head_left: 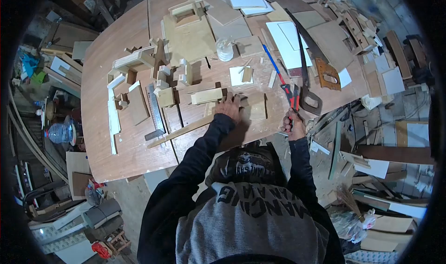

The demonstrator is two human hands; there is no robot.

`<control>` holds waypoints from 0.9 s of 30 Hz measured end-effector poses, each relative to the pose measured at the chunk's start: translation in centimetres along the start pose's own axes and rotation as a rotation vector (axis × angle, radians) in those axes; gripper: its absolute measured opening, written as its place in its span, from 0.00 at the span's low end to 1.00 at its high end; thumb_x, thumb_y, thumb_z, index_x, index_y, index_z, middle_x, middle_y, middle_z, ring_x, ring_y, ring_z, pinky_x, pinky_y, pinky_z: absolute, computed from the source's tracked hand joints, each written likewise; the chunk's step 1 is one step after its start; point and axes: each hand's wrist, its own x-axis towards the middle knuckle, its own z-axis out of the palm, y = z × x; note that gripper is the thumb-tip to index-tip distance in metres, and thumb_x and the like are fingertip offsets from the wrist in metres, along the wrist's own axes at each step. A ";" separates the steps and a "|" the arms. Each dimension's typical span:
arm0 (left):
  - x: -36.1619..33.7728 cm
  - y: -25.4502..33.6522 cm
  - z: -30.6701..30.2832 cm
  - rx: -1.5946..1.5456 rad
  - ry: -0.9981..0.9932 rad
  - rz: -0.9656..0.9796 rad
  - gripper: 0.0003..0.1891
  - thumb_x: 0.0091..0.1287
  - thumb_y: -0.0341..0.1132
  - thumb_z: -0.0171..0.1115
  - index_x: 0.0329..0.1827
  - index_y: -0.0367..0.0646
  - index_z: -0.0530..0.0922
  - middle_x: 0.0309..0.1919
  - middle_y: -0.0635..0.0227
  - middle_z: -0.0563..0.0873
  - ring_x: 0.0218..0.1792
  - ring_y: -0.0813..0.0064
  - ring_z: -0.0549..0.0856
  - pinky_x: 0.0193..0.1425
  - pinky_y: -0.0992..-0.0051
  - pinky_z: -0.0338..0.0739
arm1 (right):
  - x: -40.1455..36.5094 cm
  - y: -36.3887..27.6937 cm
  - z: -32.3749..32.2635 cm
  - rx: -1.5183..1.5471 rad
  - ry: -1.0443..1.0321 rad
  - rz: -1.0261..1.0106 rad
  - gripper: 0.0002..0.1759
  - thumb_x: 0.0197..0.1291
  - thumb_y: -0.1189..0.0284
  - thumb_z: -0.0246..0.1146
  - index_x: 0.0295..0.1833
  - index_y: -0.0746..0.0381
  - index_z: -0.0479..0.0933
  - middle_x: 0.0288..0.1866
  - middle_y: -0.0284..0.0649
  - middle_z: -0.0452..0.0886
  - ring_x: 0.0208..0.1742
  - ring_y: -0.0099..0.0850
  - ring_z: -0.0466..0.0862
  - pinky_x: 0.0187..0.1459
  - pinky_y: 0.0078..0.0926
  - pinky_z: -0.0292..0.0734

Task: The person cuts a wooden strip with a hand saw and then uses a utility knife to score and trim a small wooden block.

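My left hand (228,109) lies over wooden pieces near the table's front edge, its fingers stretched out. Beside its fingertips is a pale wooden block (206,96), and a flat thin board (255,107) lies to its right. From under the wrist a long wooden strip (183,131) runs left. My right hand (294,125) is at the table edge with curled fingers. Something small and red shows between them, its kind mostly hidden. Just beyond these fingers lies a red-and-black-handled tool (291,95). A handsaw (304,66) with a dark handle lies to its right.
A metal try square (155,113), small wooden assemblies (132,62) and a glue-smeared plastic jar (225,49) stand or lie on the table (100,124). A second, wooden saw handle (328,73) is at the right. White sheets (288,41) lie farther back. Offcuts (371,164) cover the floor.
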 end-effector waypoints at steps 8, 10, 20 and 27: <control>2.4 1.6 -1.9 0.080 -0.370 0.139 0.35 0.51 0.38 0.66 0.63 0.38 0.65 0.56 0.50 0.69 0.60 0.47 0.70 0.59 0.52 0.70 | 0.1 5.9 -0.1 -0.226 0.181 -0.100 0.15 0.63 0.58 0.59 0.43 0.59 0.75 0.18 0.29 0.69 0.13 0.18 0.68 0.15 0.19 0.66; 3.1 -0.3 8.1 -0.292 -0.225 0.111 0.34 0.50 0.38 0.66 0.62 0.38 0.66 0.57 0.49 0.68 0.62 0.47 0.67 0.61 0.54 0.69 | -0.1 6.1 -0.2 -0.276 0.138 -0.035 0.12 0.65 0.61 0.58 0.43 0.58 0.75 0.18 0.29 0.69 0.13 0.19 0.67 0.14 0.19 0.64; -0.2 3.9 3.2 -0.057 0.153 0.207 0.21 0.57 0.37 0.59 0.55 0.44 0.76 0.57 0.57 0.72 0.60 0.54 0.69 0.61 0.43 0.62 | -0.9 8.9 0.3 -0.809 0.125 -0.496 0.08 0.67 0.69 0.49 0.41 0.61 0.70 0.19 0.36 0.72 0.17 0.25 0.75 0.18 0.24 0.70; -0.5 4.3 2.2 0.002 0.123 0.141 0.20 0.58 0.39 0.59 0.54 0.46 0.77 0.55 0.61 0.74 0.59 0.56 0.70 0.62 0.47 0.62 | -1.7 9.6 1.2 -1.142 0.202 -0.649 0.13 0.67 0.64 0.50 0.45 0.65 0.67 0.28 0.57 0.78 0.30 0.52 0.82 0.35 0.47 0.78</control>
